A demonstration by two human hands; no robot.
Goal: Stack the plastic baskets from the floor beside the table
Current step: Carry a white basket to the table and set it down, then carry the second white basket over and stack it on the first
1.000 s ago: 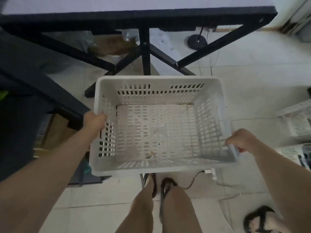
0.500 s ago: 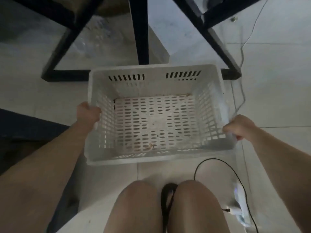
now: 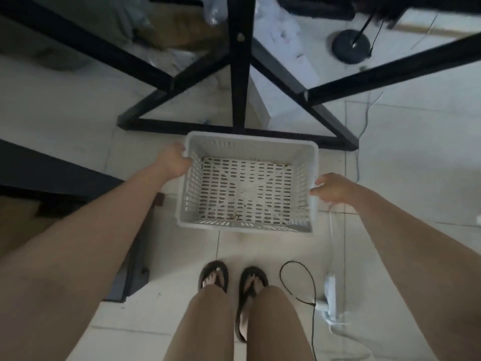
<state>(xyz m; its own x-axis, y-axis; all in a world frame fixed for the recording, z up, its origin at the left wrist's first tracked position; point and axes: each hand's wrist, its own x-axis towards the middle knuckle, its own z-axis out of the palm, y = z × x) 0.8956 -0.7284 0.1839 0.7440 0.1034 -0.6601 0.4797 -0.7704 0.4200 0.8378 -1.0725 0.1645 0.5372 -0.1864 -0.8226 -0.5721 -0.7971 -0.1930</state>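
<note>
A white slotted plastic basket point(image 3: 250, 142) is low over the tiled floor, just in front of the black table frame point(image 3: 238, 74). It is empty and sits upright. My left hand point(image 3: 173, 161) grips its left rim near the far corner. My right hand point(image 3: 331, 187) holds the right rim at mid-length. Whether the basket's base touches the tiles I cannot tell. No other basket is in view.
The table's black crossed legs and foot bar point(image 3: 182, 126) lie right behind the basket. A power strip point(image 3: 329, 290) with a black cable point(image 3: 299, 282) lies on the floor at the right. My sandalled feet point(image 3: 233, 280) stand close below. A dark frame point(image 3: 135, 256) runs along the left.
The basket has gone down and away from me toward the floor by the table's foot. Both hands have kept their hold on the rims. The view has pulled back, so my feet show.
</note>
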